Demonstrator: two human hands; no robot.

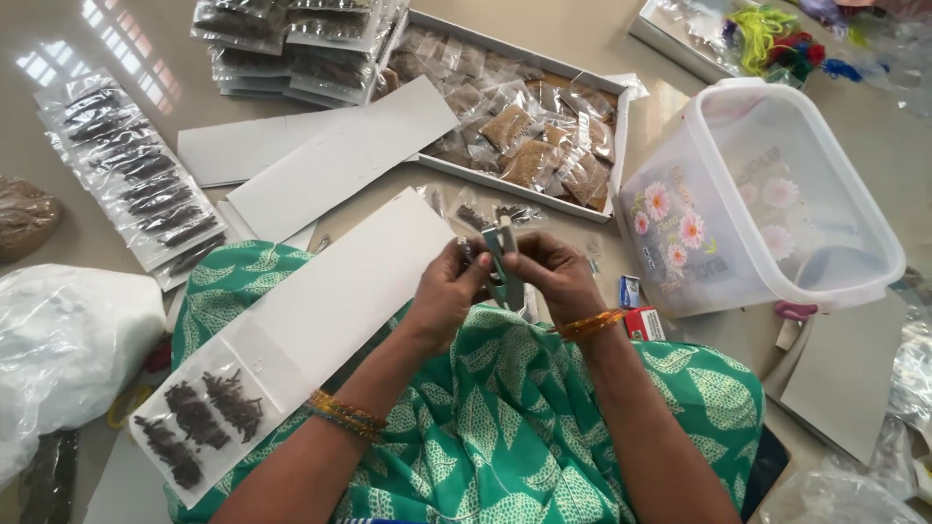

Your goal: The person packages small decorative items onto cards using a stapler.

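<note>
Green leaf-patterned cloth (505,427) fills the near field at 6 o'clock; across it, toward 8 o'clock, we see a long white card (320,311) bearing three clear packets of dark spice (199,422) at its near end. Just above centre, the left hand (449,291) and right hand (553,272) meet, each grip clamped on a small grey stapler (503,254) held upright, with a small packet pinched at the left fingertips. At 3 o'clock stands a translucent tub (767,194) with pink flowers. Toward 12 o'clock we note a shallow white tray (621,136) of brown seed packets, blank cards (340,155) beside it, and at 10 o'clock a strip of dark packets (136,165) on the floor.
</note>
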